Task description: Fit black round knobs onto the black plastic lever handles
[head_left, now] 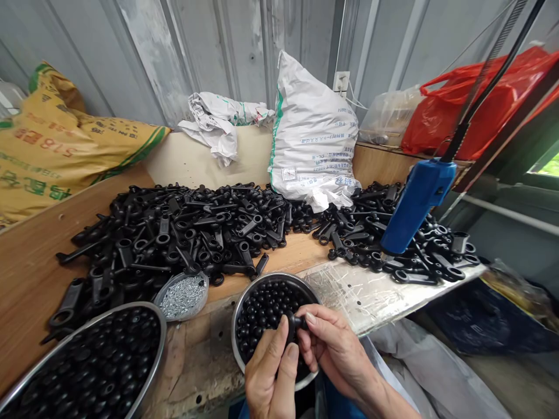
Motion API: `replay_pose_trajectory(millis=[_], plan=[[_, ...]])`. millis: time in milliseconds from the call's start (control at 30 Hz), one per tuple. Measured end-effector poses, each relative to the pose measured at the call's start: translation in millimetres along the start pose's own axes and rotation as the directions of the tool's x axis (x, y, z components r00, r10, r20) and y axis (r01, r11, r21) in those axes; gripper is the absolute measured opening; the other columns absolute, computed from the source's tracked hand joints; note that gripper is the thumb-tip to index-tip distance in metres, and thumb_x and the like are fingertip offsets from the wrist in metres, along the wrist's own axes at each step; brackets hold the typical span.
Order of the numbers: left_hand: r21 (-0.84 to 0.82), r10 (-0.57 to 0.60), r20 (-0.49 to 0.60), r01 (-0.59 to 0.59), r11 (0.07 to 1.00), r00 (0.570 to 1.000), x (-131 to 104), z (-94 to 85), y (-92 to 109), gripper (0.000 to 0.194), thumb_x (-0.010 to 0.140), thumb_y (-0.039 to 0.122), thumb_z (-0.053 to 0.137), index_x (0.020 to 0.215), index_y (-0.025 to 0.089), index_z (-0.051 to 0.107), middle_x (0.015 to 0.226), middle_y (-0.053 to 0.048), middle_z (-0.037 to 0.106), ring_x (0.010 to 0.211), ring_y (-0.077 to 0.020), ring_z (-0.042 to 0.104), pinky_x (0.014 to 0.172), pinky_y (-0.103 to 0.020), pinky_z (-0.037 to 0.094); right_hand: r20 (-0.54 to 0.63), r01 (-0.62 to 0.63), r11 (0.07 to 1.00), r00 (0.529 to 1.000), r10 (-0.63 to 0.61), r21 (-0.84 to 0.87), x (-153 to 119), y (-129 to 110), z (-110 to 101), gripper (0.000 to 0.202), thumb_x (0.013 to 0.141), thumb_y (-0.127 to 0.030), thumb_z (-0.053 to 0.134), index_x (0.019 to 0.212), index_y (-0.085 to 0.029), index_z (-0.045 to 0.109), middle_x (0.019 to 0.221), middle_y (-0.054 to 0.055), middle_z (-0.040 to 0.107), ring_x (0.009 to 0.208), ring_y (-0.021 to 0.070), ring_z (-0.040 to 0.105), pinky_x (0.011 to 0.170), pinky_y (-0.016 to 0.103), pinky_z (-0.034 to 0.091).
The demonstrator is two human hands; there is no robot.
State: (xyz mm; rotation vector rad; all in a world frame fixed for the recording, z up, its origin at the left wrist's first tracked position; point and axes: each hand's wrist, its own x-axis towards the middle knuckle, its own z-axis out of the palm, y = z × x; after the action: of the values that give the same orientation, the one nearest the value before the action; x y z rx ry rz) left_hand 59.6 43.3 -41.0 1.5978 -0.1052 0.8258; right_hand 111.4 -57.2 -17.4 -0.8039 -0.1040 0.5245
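Observation:
Above the near steel bowl (pixel 237 343), my left hand (pixel 271 375) pinches a black crank handle (pixel 291 327), mostly hidden by the fingers. My right hand (pixel 334 343) has its thumb and fingers closed on a small black knob (pixel 300 322) at the right end of that piece. The two black parts touch; whether they are joined I cannot tell. Many shiny black balls (pixel 266 305) fill the bowl under my hands. A clear plastic tub of small silvery screws (pixel 183 295) stands to the left of it.
Black crank handles (pixel 174 233) lie heaped along the back; another heap (pixel 419 256) is at right. A larger bowl of black knobs (pixel 96 361) stands front left. A blue electric screwdriver (pixel 419 203) hangs at right. A white sack (pixel 312 134) leans behind.

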Motion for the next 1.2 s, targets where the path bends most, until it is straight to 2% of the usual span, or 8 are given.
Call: replay_pose_trajectory(millis=[233,333,633,867,967,1033,1133,1200], plan=[[-0.003,0.036,0.167,-0.036,0.999,0.985,6.6,-7.2,-0.3,0.04,0.083,0.013,0.049,0.12,0.028,0.051,0.081,0.002,0.058,0.078,-0.0083,0.054,0.07,-0.015,0.042,-0.027,-0.021,0.999,0.999,0.02,-0.05,-0.3,-6.7,-3.1,0.023,0.07,-0.03,0.066,0.076,-0.008,0.062,0.042,-0.001,0.051,0.031,0.0057,0.043,0.027,0.011,0.03],[-0.001,0.077,0.248,-0.079,0.997,0.966,10.1,-10.1,0.2,0.041,0.083,0.011,0.048,0.122,0.025,0.049,0.076,0.002,0.053,0.068,-0.0073,0.051,0.065,-0.017,0.042,-0.026,-0.067,0.997,0.997,0.066,-0.024,-1.4,-10.2,-2.6,0.023,0.069,-0.031,0.067,0.072,-0.009,0.06,0.04,-0.002,0.049,0.03,0.0051,0.04,0.025,0.011,0.027],[0.043,0.199,0.345,-0.228,0.973,0.917,12.7,-12.0,-0.3,0.04,0.083,0.01,0.045,0.122,0.017,0.049,0.077,-0.003,0.054,0.067,-0.0105,0.053,0.059,-0.021,0.043,-0.055,-0.282,0.959,0.958,0.281,-0.008,-7.3,-19.6,-8.9,0.025,0.064,-0.031,0.067,0.063,-0.013,0.05,0.039,-0.002,0.049,0.027,0.006,0.038,0.023,0.012,0.021],[0.278,0.364,0.216,-0.415,0.866,0.906,6.4,5.0,-2.6,0.054,0.078,0.001,0.048,0.129,0.019,0.04,0.091,-0.006,0.059,0.077,-0.0127,0.058,0.066,-0.022,0.047,-0.191,-0.104,0.994,0.977,0.1,-0.014,-7.4,-21.4,7.4,0.026,0.067,-0.034,0.066,0.065,-0.012,0.051,0.04,-0.005,0.046,0.029,0.0037,0.04,0.025,0.009,0.022],[0.321,0.363,0.304,-0.453,0.832,0.881,13.7,5.5,-0.6,0.055,0.079,0.002,0.049,0.13,0.019,0.038,0.095,-0.006,0.06,0.082,-0.0125,0.058,0.073,-0.02,0.047,-0.152,-0.112,0.993,0.983,0.105,-0.043,-2.6,-28.3,7.0,0.027,0.066,-0.035,0.068,0.072,-0.011,0.056,0.043,-0.003,0.051,0.03,0.0053,0.044,0.026,0.01,0.027],[0.355,0.346,0.374,-0.477,0.804,0.861,21.8,0.0,3.4,0.053,0.083,0.015,0.049,0.133,0.017,0.033,0.11,-0.01,0.056,0.097,-0.0178,0.056,0.085,-0.025,0.044,-0.067,-0.099,0.992,0.993,0.094,-0.077,0.5,-38.4,5.4,0.027,0.066,-0.034,0.067,0.075,-0.01,0.058,0.045,-0.001,0.054,0.033,0.0069,0.048,0.027,0.011,0.032],[0.387,0.235,0.266,-0.327,0.862,0.935,32.8,-20.1,7.8,0.063,0.083,0.043,0.045,0.136,0.018,0.025,0.128,-0.013,0.044,0.111,-0.0277,0.046,0.092,-0.039,0.039,0.031,0.011,0.983,0.999,-0.006,-0.183,7.1,-59.3,4.6,0.024,0.07,-0.031,0.064,0.08,-0.01,0.06,0.05,0.0,0.057,0.038,0.0079,0.051,0.03,0.012,0.034],[0.348,0.167,0.083,-0.185,0.919,0.983,35.5,-42.1,2.6,0.068,0.08,0.042,0.05,0.137,0.021,0.021,0.126,-0.011,0.047,0.107,-0.0283,0.049,0.087,-0.041,0.042,0.035,0.122,0.941,0.993,-0.117,-0.316,15.6,-74.0,3.6,0.021,0.073,-0.03,0.061,0.079,-0.01,0.061,0.053,0.0,0.058,0.041,0.0079,0.052,0.034,0.013,0.035]])
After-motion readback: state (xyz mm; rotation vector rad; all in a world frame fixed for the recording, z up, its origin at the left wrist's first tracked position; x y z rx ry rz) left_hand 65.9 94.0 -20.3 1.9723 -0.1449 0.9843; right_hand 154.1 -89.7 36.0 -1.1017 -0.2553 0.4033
